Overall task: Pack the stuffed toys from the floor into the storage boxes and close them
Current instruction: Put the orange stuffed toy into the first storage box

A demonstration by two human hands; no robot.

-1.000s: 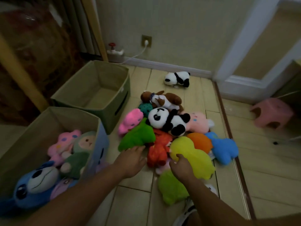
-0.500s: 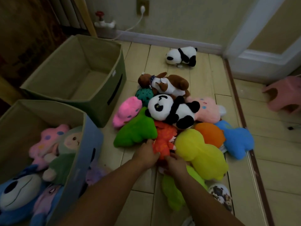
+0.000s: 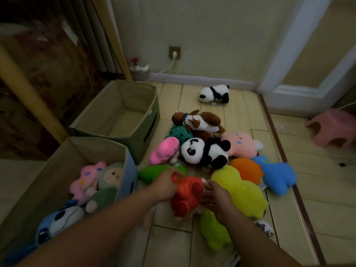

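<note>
Both hands hold a red plush toy (image 3: 186, 195) just above the floor. My left hand (image 3: 164, 185) grips its upper left side; my right hand (image 3: 216, 197) grips its right side. Around it lie a green toy (image 3: 152, 172), a yellow toy (image 3: 238, 191), a lime toy (image 3: 213, 232), a panda (image 3: 204, 152), a pink toy (image 3: 163, 150), an orange toy (image 3: 246, 169) and a blue toy (image 3: 277, 174). The near storage box (image 3: 127, 164) holds several plush toys. The far box (image 3: 134, 135) looks empty.
A second panda (image 3: 213, 93) lies alone near the back wall. A brown and white dog toy (image 3: 198, 122) tops the pile's far end. A pink stool (image 3: 331, 128) stands at right past a floor strip. A wall socket with a cable (image 3: 175, 53) sits behind.
Both hands closed round the red toy and raised it out of the pile toward me. The green toy has shifted left and lies flatter.
</note>
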